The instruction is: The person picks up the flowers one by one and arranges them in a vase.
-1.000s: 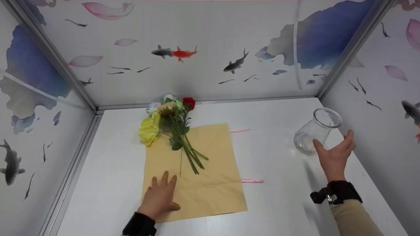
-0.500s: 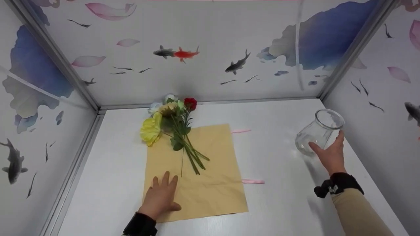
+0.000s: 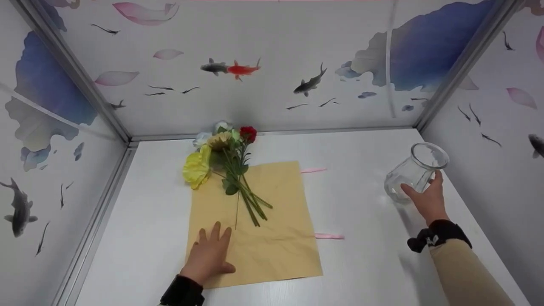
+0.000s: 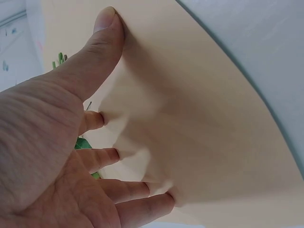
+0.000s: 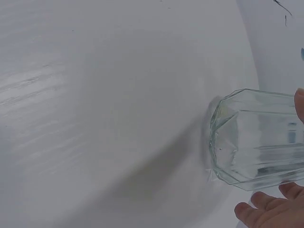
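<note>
A clear faceted glass vase (image 3: 401, 180) stands upright at the right of the table. My right hand (image 3: 429, 202) grips its near right side, thumb in front and fingers round the far side. In the right wrist view the thumb (image 5: 299, 105) and the fingers (image 5: 266, 209) lie on opposite sides of the glass. My left hand (image 3: 207, 256) rests spread on the lower left of a brown kraft paper sheet (image 3: 276, 250); its fingertips (image 4: 164, 202) press creases into the paper. Across the sheet's upper part lies a bunch of flowers (image 3: 229, 170) with yellow, red and pale heads.
Two pink ribbons (image 3: 329, 236) stick out from under the paper's right edge. White printed walls (image 3: 272, 97) with painted fish enclose the white table (image 3: 352, 267) at the back and both sides.
My right hand has moved left and in toward the vase, and its fingers have closed round the glass. The left hand, paper and flowers stay put; the view shifts slightly.
</note>
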Available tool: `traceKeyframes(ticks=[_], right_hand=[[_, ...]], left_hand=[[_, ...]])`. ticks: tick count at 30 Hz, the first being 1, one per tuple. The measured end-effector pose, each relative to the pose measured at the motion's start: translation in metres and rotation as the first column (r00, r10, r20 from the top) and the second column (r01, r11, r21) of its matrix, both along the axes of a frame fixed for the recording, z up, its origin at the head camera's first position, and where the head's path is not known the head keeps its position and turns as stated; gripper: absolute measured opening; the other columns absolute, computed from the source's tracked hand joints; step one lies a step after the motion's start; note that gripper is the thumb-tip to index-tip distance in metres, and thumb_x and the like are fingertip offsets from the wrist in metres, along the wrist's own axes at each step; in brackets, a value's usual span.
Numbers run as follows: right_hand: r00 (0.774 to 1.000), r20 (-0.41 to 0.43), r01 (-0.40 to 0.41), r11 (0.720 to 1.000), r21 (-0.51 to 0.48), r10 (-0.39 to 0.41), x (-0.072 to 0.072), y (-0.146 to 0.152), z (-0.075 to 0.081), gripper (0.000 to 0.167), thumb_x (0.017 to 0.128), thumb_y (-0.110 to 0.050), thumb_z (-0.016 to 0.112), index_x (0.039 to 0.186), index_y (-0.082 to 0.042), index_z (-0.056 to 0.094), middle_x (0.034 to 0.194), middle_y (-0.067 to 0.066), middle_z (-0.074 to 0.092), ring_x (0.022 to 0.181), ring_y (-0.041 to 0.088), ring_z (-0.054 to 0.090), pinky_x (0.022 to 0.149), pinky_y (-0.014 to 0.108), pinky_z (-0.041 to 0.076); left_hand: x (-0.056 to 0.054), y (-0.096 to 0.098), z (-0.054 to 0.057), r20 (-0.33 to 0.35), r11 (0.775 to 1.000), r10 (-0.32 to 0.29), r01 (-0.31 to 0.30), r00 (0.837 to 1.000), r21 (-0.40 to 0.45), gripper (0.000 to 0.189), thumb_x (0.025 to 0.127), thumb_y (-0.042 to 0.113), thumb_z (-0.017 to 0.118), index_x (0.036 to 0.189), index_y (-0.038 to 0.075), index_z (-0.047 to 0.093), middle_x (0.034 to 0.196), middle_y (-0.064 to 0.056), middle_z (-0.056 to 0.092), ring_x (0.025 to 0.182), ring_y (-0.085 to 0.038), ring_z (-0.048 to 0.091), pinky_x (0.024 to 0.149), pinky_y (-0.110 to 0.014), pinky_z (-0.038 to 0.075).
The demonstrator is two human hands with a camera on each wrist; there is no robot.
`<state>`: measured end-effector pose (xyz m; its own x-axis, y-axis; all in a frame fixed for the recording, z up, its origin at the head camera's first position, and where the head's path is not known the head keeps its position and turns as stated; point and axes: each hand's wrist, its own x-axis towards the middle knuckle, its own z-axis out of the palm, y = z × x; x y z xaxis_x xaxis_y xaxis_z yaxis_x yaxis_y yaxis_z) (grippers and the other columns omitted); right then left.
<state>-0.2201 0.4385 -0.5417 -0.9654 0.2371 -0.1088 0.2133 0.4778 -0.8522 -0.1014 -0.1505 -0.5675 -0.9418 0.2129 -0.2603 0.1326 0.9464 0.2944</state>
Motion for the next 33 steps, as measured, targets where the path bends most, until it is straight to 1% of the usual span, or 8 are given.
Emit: traceKeyframes(ticks=[6, 10, 14, 18, 21, 27, 30, 33], right_hand=[[1.000, 0.023, 0.010, 0.998, 0.059, -0.012, -0.002, 0.003, 0.004, 0.116, 0.097, -0.048, 0.065, 0.158, -0.011, -0.027, 0.159, 0.041, 0.004, 0.147, 0.056, 0.014, 0.115, 0.065, 0.028], [1.000, 0.027, 0.003, 0.994, 0.112, -0.006, -0.002, 0.003, 0.005, 0.115, 0.097, -0.050, 0.064, 0.159, -0.009, -0.024, 0.152, 0.043, 0.014, 0.139, 0.054, 0.026, 0.102, 0.057, 0.040], [0.999, 0.042, 0.001, 0.988, 0.157, -0.008, -0.005, 0.003, 0.006, 0.116, 0.096, -0.055, 0.063, 0.159, -0.008, -0.022, 0.146, 0.045, 0.019, 0.132, 0.054, 0.031, 0.095, 0.054, 0.042], [0.998, 0.063, 0.004, 0.977, 0.213, -0.018, -0.008, 0.001, 0.009, 0.115, 0.095, -0.059, 0.061, 0.160, 0.001, -0.012, 0.146, 0.046, 0.017, 0.134, 0.060, 0.027, 0.104, 0.064, 0.037], [0.997, 0.079, 0.001, 0.981, 0.194, -0.016, -0.010, 0.000, 0.011, 0.115, 0.095, -0.058, 0.061, 0.158, 0.008, -0.008, 0.151, 0.044, 0.010, 0.140, 0.060, 0.019, 0.114, 0.066, 0.027], [0.990, 0.138, -0.036, 0.998, 0.057, 0.028, -0.013, -0.004, 0.014, 0.128, 0.093, -0.059, 0.065, 0.151, 0.003, -0.030, 0.160, 0.043, -0.008, 0.150, 0.056, 0.003, 0.121, 0.063, 0.013], [0.984, 0.175, -0.055, 0.996, 0.073, 0.041, -0.014, -0.009, 0.014, 0.133, 0.092, -0.062, 0.065, 0.147, 0.001, -0.039, 0.159, 0.043, -0.011, 0.150, 0.057, 0.003, 0.121, 0.064, 0.014], [0.987, 0.146, -0.085, 0.989, 0.124, 0.067, -0.014, -0.016, 0.013, 0.130, 0.093, -0.059, 0.066, 0.151, 0.004, -0.032, 0.159, 0.043, -0.007, 0.149, 0.058, 0.006, 0.120, 0.065, 0.016]], left_hand=[[0.000, 0.001, 0.002, 0.018, 1.000, 0.007, -0.008, 1.000, 0.029, 0.106, 0.067, 0.039, 0.096, 0.152, 0.002, 0.044, 0.159, -0.031, 0.031, 0.136, -0.068, 0.029, 0.094, -0.077, 0.042], [0.000, 0.001, 0.003, 0.017, 0.999, 0.010, -0.011, 1.000, 0.034, 0.106, 0.067, 0.039, 0.097, 0.152, 0.002, 0.044, 0.159, -0.031, 0.031, 0.136, -0.068, 0.029, 0.094, -0.077, 0.041], [0.000, 0.001, 0.003, 0.009, 1.000, 0.007, -0.008, 1.000, 0.028, 0.106, 0.067, 0.039, 0.097, 0.152, 0.002, 0.044, 0.158, -0.031, 0.031, 0.136, -0.068, 0.029, 0.094, -0.077, 0.041], [0.000, 0.001, 0.005, 0.000, 1.000, 0.004, -0.004, 1.000, 0.014, 0.106, 0.066, 0.039, 0.097, 0.151, 0.001, 0.045, 0.158, -0.032, 0.032, 0.135, -0.069, 0.030, 0.093, -0.078, 0.042], [0.000, 0.003, 0.008, 0.000, 1.000, 0.001, -0.001, 1.000, 0.011, 0.106, 0.066, 0.039, 0.097, 0.150, 0.000, 0.046, 0.158, -0.032, 0.032, 0.135, -0.069, 0.031, 0.092, -0.078, 0.042], [-0.001, 0.004, 0.007, 0.019, 1.000, 0.009, -0.010, 1.000, 0.007, 0.106, 0.067, 0.038, 0.097, 0.151, 0.001, 0.045, 0.159, -0.031, 0.031, 0.136, -0.068, 0.029, 0.094, -0.078, 0.040], [-0.001, 0.004, 0.007, 0.024, 1.000, 0.012, -0.013, 1.000, 0.007, 0.106, 0.067, 0.038, 0.097, 0.151, 0.001, 0.045, 0.159, -0.031, 0.030, 0.136, -0.068, 0.029, 0.095, -0.079, 0.040], [-0.001, 0.003, 0.006, 0.025, 1.000, 0.013, -0.013, 1.000, 0.009, 0.106, 0.067, 0.038, 0.097, 0.151, 0.001, 0.045, 0.159, -0.032, 0.030, 0.136, -0.069, 0.029, 0.095, -0.079, 0.040]])
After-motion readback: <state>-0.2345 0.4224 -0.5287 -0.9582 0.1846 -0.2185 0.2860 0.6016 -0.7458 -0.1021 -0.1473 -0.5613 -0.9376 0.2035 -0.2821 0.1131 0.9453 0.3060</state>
